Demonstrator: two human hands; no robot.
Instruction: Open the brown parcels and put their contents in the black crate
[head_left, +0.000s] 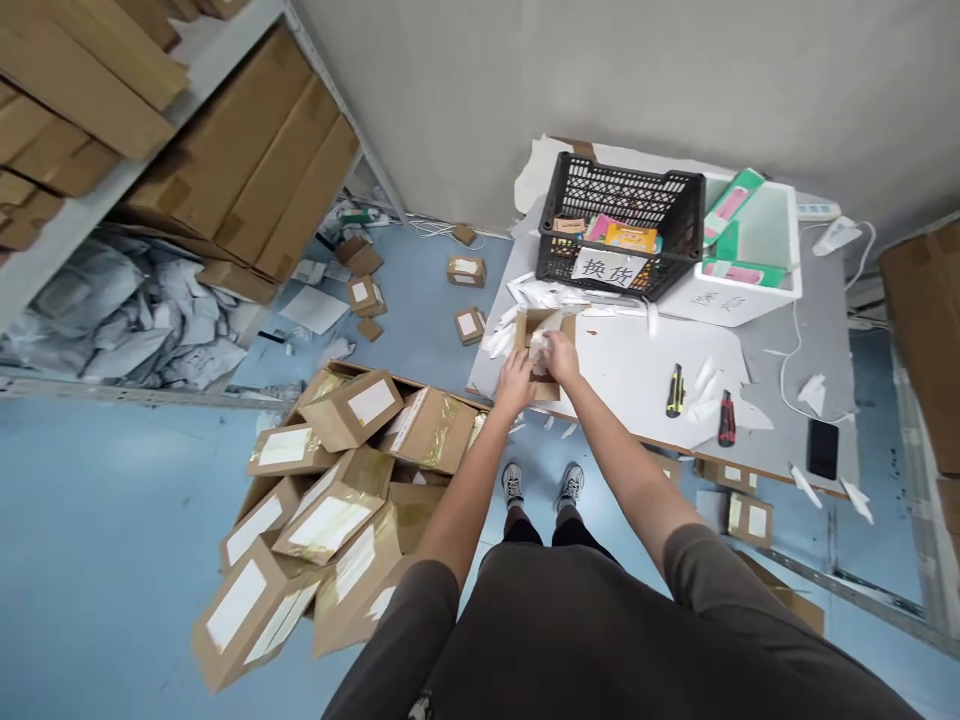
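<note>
A small open cardboard box [547, 391] stands at the front left of the worktable, its flaps spread. My left hand [515, 383] grips the near left side of this box. My right hand [561, 357] reaches over the right side, its fingers closed on pale crumpled wrapping [541, 346] in the opening. What lies under the wrapping is hidden. Torn white paper strips [501, 340] lie just left of the box and behind it. Further right on the table are a yellow-and-black box cutter [675, 391] and a red-and-black box cutter [726, 418].
Behind the box stand a black plastic crate [679, 245] and a white bin [784, 275] with green-and-pink packages. A phone [823, 448] lies at the table's right end. Taped parcels [330, 520] fill a large carton left of my legs. A loaded shelf [169, 150] rises at left.
</note>
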